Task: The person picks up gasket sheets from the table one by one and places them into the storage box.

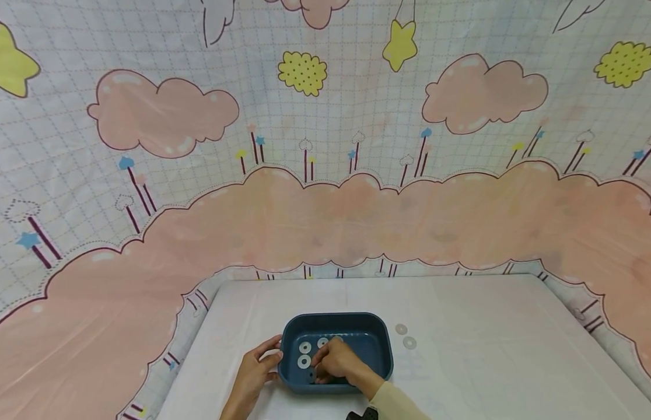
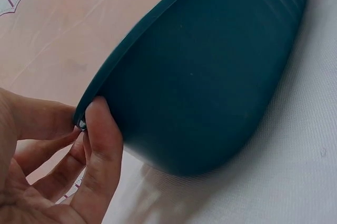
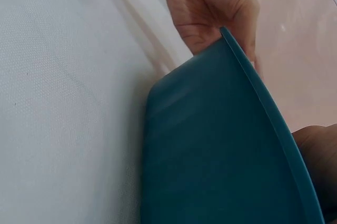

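Observation:
A deep blue rectangular tray [image 1: 380, 356] with rounded corners stands on the white table. My left hand [image 1: 252, 370] grips its left end, with fingertips and thumb at the rim; the left wrist view has the thumb [image 2: 102, 145] against the outer wall. Inside the tray, my right hand [image 1: 338, 359] reaches down with bent fingers. It pinches a grey washer [image 1: 311, 379] near the tray's front left part, partly covered by the fingers. Several pale flat washers [image 1: 300, 362] lie on the tray floor to the left of and behind this hand. The right wrist view hides the right fingertips behind the tray wall.
Two more washers [image 1: 406, 343] lie on the white tabletop [image 1: 478, 350], just right of the tray. A patterned cloth [image 1: 325, 227] with clouds and stars hangs behind the table and shows along its sides.

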A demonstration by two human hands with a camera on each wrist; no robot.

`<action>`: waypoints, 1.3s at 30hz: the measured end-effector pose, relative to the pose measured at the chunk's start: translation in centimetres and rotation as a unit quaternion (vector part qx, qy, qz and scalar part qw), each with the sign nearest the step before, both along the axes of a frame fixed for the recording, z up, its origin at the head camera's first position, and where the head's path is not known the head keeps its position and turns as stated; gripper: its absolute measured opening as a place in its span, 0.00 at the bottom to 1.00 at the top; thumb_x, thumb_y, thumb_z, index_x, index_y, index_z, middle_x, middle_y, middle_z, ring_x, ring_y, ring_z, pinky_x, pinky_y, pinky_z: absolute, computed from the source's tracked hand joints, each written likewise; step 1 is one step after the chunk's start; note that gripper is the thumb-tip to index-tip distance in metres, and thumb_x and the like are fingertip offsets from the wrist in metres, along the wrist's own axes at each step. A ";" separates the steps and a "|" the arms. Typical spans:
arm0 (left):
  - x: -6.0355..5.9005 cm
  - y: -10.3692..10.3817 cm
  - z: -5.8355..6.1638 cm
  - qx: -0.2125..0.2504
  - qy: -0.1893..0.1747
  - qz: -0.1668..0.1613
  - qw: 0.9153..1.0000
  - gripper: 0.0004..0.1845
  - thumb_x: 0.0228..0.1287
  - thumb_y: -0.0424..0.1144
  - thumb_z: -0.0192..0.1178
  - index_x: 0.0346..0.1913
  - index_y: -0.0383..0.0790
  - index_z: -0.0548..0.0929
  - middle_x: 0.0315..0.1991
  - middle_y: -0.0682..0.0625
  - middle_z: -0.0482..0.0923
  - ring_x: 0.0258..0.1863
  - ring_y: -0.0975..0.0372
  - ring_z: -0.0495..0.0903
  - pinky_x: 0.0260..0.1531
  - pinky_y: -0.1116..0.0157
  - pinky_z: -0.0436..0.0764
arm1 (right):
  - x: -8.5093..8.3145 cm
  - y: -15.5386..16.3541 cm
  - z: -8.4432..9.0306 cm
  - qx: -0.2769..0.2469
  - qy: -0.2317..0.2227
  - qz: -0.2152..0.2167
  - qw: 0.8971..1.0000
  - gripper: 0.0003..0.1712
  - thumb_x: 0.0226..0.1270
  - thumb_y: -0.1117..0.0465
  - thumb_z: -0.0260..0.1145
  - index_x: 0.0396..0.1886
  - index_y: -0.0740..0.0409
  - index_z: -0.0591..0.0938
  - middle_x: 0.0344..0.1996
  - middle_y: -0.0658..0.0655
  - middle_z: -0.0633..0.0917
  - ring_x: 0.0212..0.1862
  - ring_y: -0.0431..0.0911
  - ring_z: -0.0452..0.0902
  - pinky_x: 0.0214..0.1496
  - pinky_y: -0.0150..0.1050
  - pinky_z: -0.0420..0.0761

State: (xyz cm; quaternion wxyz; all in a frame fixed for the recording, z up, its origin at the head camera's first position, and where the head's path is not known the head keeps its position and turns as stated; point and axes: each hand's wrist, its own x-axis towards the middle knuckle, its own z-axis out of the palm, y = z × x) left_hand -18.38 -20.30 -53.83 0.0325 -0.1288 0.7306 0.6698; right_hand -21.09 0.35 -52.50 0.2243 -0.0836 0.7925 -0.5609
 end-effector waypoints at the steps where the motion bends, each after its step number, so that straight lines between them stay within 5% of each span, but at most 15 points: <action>1: 0.0 0.0 0.0 0.001 0.000 -0.001 1.000 0.25 0.65 0.32 0.59 0.66 0.36 0.74 0.54 0.42 0.74 0.37 0.60 0.77 0.28 0.63 0.80 | 0.0 0.0 0.0 0.000 0.002 0.000 1.000 0.07 0.54 0.79 0.64 0.30 0.68 0.86 0.22 0.59 0.85 0.20 0.40 0.82 0.25 0.34 0.83; 20: 0.1 -0.1 0.3 -0.002 0.006 0.003 1.000 0.25 0.65 0.32 0.59 0.66 0.35 0.75 0.52 0.42 0.75 0.35 0.60 0.77 0.27 0.63 0.80 | -0.2 2.3 1.8 -0.036 0.009 0.002 0.999 0.14 0.56 0.72 0.69 0.44 0.66 0.85 0.30 0.58 0.86 0.29 0.47 0.84 0.34 0.44 0.86; 30: 0.1 -0.1 0.2 0.002 0.005 -0.002 1.000 0.25 0.65 0.30 0.58 0.66 0.34 0.74 0.52 0.42 0.74 0.35 0.60 0.77 0.28 0.63 0.80 | -0.4 4.6 3.3 -0.104 0.075 0.020 0.992 0.16 0.58 0.67 0.68 0.46 0.68 0.83 0.34 0.60 0.86 0.34 0.50 0.85 0.40 0.47 0.86; 39: -0.1 0.0 -0.1 0.005 0.007 -0.003 1.000 0.25 0.66 0.31 0.58 0.67 0.34 0.73 0.51 0.43 0.73 0.33 0.60 0.76 0.27 0.64 0.79 | -0.5 6.5 4.3 -0.118 0.089 0.007 0.989 0.17 0.59 0.63 0.71 0.48 0.64 0.84 0.40 0.62 0.86 0.39 0.51 0.85 0.43 0.45 0.86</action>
